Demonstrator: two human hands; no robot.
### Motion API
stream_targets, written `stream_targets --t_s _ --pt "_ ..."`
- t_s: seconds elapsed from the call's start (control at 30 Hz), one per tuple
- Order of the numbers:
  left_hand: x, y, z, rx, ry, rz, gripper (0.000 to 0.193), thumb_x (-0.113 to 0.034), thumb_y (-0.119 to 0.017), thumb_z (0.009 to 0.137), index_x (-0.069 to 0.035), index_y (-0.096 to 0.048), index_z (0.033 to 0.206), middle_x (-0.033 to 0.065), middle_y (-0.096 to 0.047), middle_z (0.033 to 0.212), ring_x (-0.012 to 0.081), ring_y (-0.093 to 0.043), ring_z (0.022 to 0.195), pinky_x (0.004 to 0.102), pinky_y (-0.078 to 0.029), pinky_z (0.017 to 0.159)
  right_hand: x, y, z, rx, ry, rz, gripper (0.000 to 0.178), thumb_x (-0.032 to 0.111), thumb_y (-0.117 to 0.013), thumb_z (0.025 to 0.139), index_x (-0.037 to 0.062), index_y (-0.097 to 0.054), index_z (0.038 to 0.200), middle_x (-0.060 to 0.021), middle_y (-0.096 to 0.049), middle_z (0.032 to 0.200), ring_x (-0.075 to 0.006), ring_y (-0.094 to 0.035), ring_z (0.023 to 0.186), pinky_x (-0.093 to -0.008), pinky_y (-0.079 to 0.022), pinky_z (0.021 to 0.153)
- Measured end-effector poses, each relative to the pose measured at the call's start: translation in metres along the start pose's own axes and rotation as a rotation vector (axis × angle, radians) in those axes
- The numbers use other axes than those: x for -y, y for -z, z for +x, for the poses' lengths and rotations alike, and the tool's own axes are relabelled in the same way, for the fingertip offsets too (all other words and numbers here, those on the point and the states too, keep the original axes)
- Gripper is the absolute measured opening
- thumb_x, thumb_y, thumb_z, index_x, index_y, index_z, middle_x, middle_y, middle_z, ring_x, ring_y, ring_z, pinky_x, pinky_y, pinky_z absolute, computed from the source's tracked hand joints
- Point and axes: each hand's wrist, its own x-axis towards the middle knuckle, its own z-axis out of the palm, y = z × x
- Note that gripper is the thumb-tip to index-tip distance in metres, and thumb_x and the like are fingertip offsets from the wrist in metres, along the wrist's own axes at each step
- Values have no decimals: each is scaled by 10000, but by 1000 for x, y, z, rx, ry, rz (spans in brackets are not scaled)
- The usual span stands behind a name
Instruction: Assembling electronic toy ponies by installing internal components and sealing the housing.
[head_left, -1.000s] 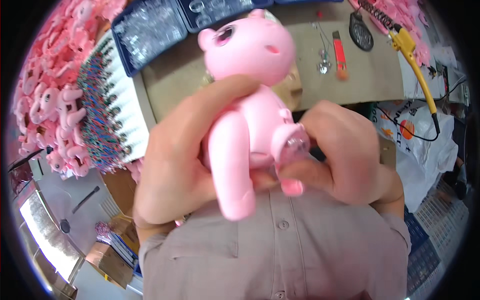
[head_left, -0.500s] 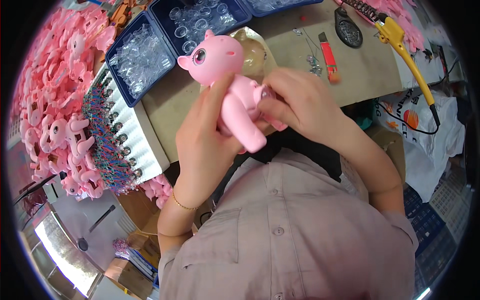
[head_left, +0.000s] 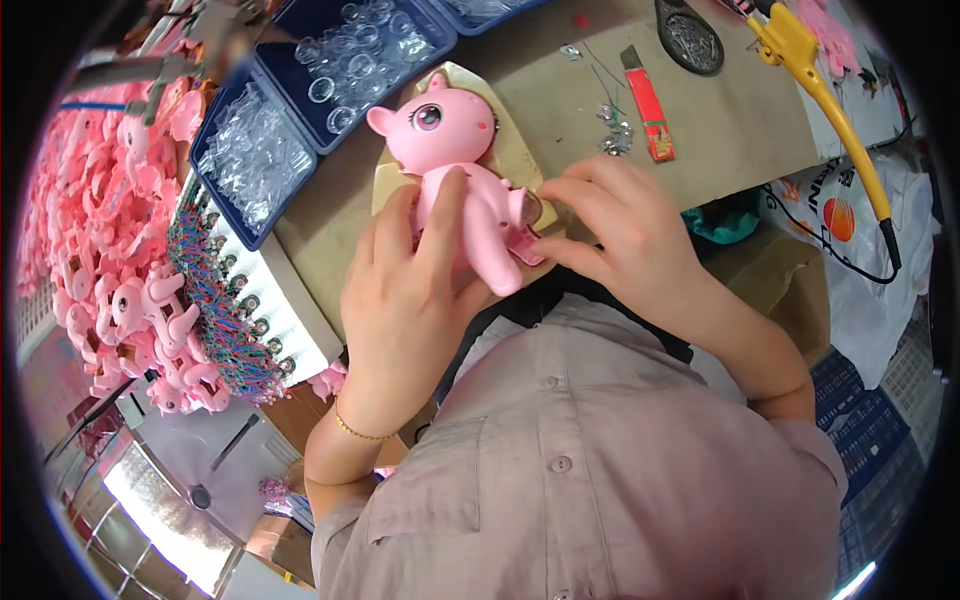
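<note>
A pink plastic toy pony (head_left: 452, 165) with a big eye lies on a tan pad (head_left: 515, 150) at the near edge of the brown work table (head_left: 720, 130). My left hand (head_left: 405, 300) lies over its body and grips it from the left. My right hand (head_left: 615, 230) pinches a small part (head_left: 525, 205) at the pony's rear, beside its hind leg. The pony's lower legs are partly hidden under my left fingers.
Blue trays of clear plastic rings (head_left: 345, 60) and clear parts (head_left: 250, 160) stand behind the pony. A heap of pink pony bodies (head_left: 110, 260) and a rack of multicoloured hair tufts (head_left: 225, 310) lie at left. A red cutter (head_left: 648, 105), small metal bits (head_left: 612, 125) and a yellow-handled tool (head_left: 820, 90) lie at right.
The pony has gone from close up to the camera down onto the tan pad on the table. Both hands moved with it and still hold it.
</note>
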Motion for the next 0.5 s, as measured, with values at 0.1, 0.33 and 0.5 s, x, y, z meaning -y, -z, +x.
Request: stream_targets --t_s 0.1,0.33,0.5 --pt "8 -7 1 -45 -108 25 713 -326 -790 614 -66 -527 1223 143 -574 1107 241 -617 815 328 -513 651 -7 -7 7 10 -8 42 325 189 -744 688 12 -573 900 -86 -540 838 -243 -539 723 -339 -436 630" --pt "18 -6 4 -3 -96 -27 665 -16 -756 569 -83 -593 1210 130 -641 1105 206 -659 742 284 -542 604 -13 -7 18 125 -226 372 262 123 -710 698 2 -542 859 -87 -525 792 -195 -532 683 -304 -434 609" --pt "25 -7 2 -16 -129 -47 672 -57 -790 577 -43 -579 1215 115 -655 1093 190 -657 748 264 -524 595 -16 -4 20 151 -200 395 227 130 -688 723 2 -548 848 -89 -526 771 -201 -534 683 -305 -438 612"
